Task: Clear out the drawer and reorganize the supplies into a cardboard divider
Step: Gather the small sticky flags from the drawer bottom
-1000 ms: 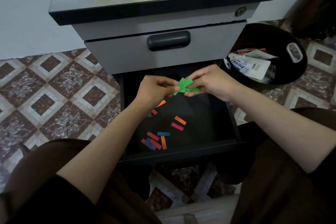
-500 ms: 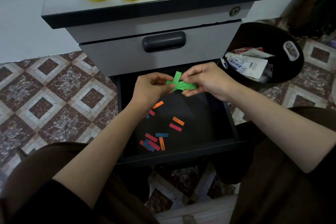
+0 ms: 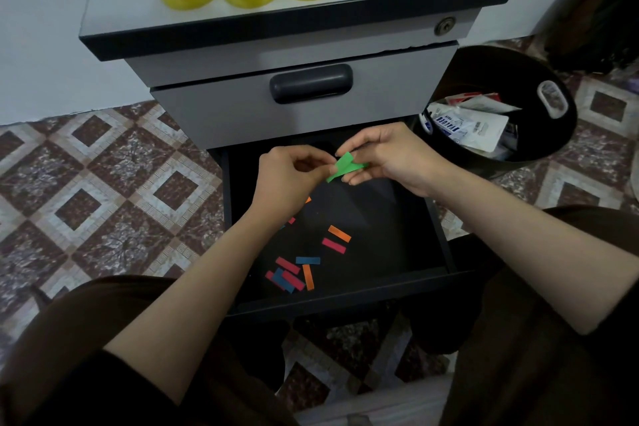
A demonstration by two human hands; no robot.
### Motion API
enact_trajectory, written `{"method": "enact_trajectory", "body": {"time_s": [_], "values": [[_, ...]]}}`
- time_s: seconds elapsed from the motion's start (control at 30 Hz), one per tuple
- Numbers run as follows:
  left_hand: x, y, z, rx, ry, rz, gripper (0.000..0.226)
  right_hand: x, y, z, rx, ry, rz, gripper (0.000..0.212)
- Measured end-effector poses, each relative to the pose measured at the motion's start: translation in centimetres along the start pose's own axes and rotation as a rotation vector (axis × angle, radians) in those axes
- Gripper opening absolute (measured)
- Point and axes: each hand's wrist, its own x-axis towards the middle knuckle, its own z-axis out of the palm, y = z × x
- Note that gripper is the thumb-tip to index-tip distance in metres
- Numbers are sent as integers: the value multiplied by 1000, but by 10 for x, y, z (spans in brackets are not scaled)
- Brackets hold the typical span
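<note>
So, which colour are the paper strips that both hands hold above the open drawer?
Green. The paper strips show best in the head view.

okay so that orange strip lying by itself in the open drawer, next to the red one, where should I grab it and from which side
Judging by its pose, come straight down from above onto the orange strip. It lies flat on the drawer floor, so press one short end, slide it, then pinch it across its narrow width, away from the red strip beside it.
</note>
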Motion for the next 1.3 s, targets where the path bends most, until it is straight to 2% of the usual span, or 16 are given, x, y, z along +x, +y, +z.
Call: {"method": "enact_trajectory", "body": {"time_s": [0.13, 0.23, 0.33, 0.47, 0.63, 0.73, 0.97, 1.17, 1.23, 1.3], "values": [[1, -1, 1, 51, 14, 44, 14, -3, -2, 1, 54, -57, 4, 11], [3, -4, 2, 92, 38, 65, 8, -3, -2, 3, 21, -19, -20, 7], [4, -11, 3, 285, 74, 228, 20, -3, -3, 3, 22, 26, -4, 11], [3, -12, 2, 489, -35, 355, 36, -4, -4, 4, -31, 38, 9, 16], [1, -10, 0, 648, -58, 432, 33, -3, -3, 4, -80, 51, 41, 16], [1, -10, 0, 682, -73, 453, 25, -4, -2, 5, -141, 32, 35, 15], [2, -10, -1, 705, -115, 416, 27, -3, 0, 6, -257, 46, 38, 14], [2, -12, 1, 775, -61, 481, 21, -3, 0, 6, -161, 23, 49, 14], [3, -11, 0, 778, -41, 483, 18, -3, 1, 7, -247, 20, 8, 10], [3, -10, -1, 794, -64, 451, 21, -2, 4, 6, -550, 30, -107, 8]]}}
